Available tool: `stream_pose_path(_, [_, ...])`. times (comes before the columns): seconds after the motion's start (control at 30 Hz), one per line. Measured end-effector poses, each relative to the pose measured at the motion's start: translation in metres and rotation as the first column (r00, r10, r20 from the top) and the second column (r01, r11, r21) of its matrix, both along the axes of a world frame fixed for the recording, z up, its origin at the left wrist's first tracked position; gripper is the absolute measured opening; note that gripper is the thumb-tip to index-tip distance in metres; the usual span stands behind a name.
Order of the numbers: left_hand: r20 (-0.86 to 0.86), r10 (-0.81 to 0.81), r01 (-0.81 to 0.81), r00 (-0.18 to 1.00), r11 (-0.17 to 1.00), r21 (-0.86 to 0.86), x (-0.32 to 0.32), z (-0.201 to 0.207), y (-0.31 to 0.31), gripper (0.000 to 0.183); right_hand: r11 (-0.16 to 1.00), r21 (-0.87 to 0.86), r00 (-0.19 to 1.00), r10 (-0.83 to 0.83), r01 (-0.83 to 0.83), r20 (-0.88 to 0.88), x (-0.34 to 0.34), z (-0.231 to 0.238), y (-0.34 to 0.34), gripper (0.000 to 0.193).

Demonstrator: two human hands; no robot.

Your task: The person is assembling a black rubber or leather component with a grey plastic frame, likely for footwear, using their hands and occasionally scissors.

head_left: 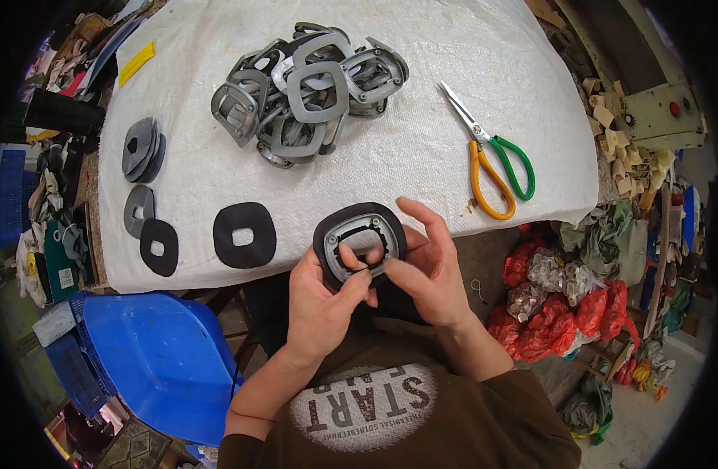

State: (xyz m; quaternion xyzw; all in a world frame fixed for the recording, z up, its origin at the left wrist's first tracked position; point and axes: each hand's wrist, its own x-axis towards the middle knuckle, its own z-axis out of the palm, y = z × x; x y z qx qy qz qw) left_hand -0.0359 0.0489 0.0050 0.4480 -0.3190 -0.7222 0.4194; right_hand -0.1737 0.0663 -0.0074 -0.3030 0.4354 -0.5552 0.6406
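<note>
Two hands meet at the near edge of the table, both grasping one piece: my left hand [316,301] closes around the lower rim of a grey frame with black padding [360,245], thumb pressed into its opening; my right hand [425,273] pinches the frame's right side, index finger raised free above it; a thin dark strand seems to run between the fingers, though the view is too small to be sure. The frame is held just above the edge of the white cloth-covered table [421,164], tilted toward me. To its left lie a black padded ring [244,234] flat on the cloth, then a smaller black ring [159,247] overlapping a grey one [139,210]; a stack of grey discs [142,150] sits farther back. A heap of grey metal frames [308,94] occupies the table's middle; scissors with orange and green handles [492,160] lie to the right, well apart. A blue plastic chair [163,359] stands below left.
</note>
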Motion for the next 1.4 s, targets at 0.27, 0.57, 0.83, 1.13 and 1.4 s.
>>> stream_pose_path(0.27, [-0.257, -0.074, 0.112, 0.964, 0.984, 0.138, 0.004, 0.0, 0.004, 0.014, 0.99, 0.105, 0.853, 0.03, -0.098, 0.521, -0.004, 0.003, 0.0, 0.051])
stream_pose_path(0.57, [-0.133, -0.111, 0.124, 0.985, 0.988, 0.094, 0.007, 0.006, 0.003, 0.013, 0.986, 0.083, 0.816, 0.075, -0.148, 0.573, -0.01, 0.005, -0.005, 0.055])
stream_pose_path(0.83, [-0.011, -0.117, 0.117, 0.993, 0.993, -0.016, 0.009, 0.008, 0.006, 0.013, 0.998, 0.052, 0.995, 0.051, -0.047, -0.087, -0.011, 0.017, -0.001, 0.052])
stream_pose_path(1.13, [0.039, -0.012, 0.013, 0.999, 1.0, -0.019, 0.002, 0.013, 0.006, 0.01, 0.993, 0.08, 0.946, 0.11, -0.089, -0.306, -0.017, 0.02, -0.001, 0.051])
stream_pose_path(1.4, [-0.007, -0.095, 0.095, 0.995, 0.995, -0.037, 0.006, 0.006, 0.007, 0.015, 0.996, 0.041, 0.982, 0.087, -0.081, -0.168, -0.018, 0.021, -0.003, 0.046])
